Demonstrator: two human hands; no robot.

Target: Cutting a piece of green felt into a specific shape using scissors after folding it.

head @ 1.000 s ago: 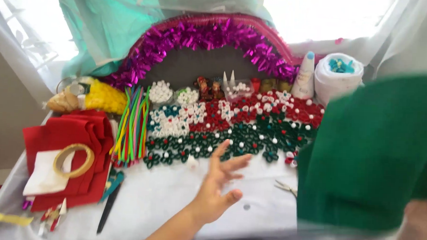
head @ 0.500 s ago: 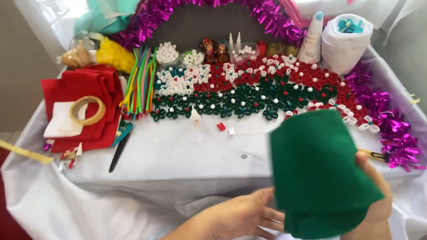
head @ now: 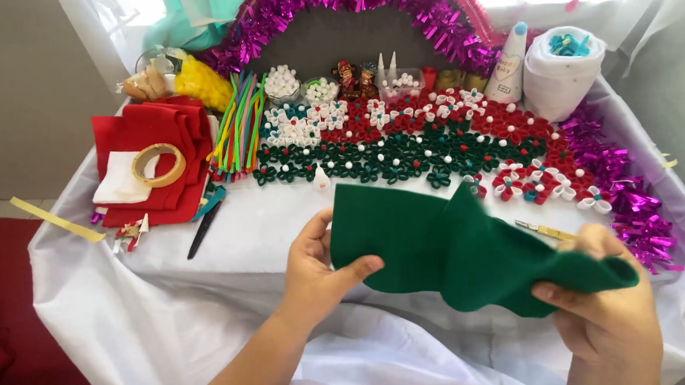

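Note:
A sheet of green felt [head: 440, 247] is stretched between both hands above the near edge of the white-covered table [head: 248, 234]. My left hand [head: 316, 264] pinches its left edge with thumb on top. My right hand [head: 603, 300] grips its right edge, where the felt is folded and bunched. A fold rises in the middle of the sheet. Just beyond the felt lie rows of small red, white and green felt flowers [head: 437, 143].
Red felt pieces [head: 156, 138] with a tape roll [head: 159, 165] lie at the left, next to coloured pipe cleaners [head: 238, 122]. Purple tinsel [head: 627, 205] runs along the back and right. A glue bottle [head: 510, 65], a white roll [head: 563, 67], a small dropper bottle [head: 322, 180] and a dark pen [head: 202, 229] stand around.
The green felt came down from the right, and my left hand took its left edge. It is now spread out wide and low between both hands.

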